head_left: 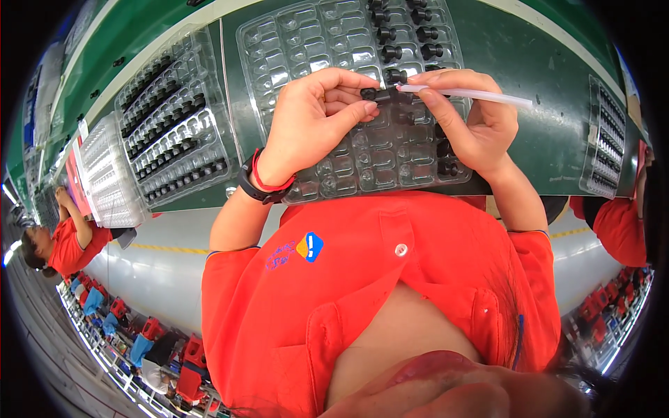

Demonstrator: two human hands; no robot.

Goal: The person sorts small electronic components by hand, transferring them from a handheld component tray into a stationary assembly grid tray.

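Observation:
My left hand (310, 118) is closed, pinching a small black knobbed part (380, 94) between thumb and forefinger. In my right hand (481, 122), closed in a pinch, is a slim translucent white stick (491, 95), like a thin tube. Its inner tip meets the right end of the black part, or lies very close to it; I cannot tell whether it goes in. Both hands are above a clear plastic compartment tray (300, 52). Black parts (391, 53) stand in its right columns, while many left pockets are bare. My hands hide part of the tray.
To the left lie another clear tray (178, 115) with rows of black parts and stacked clear trays (111, 171). A filled tray (603, 139) stands at the right end of the green table (540, 143). People in red sit at both sides, one person (66, 240) on the left.

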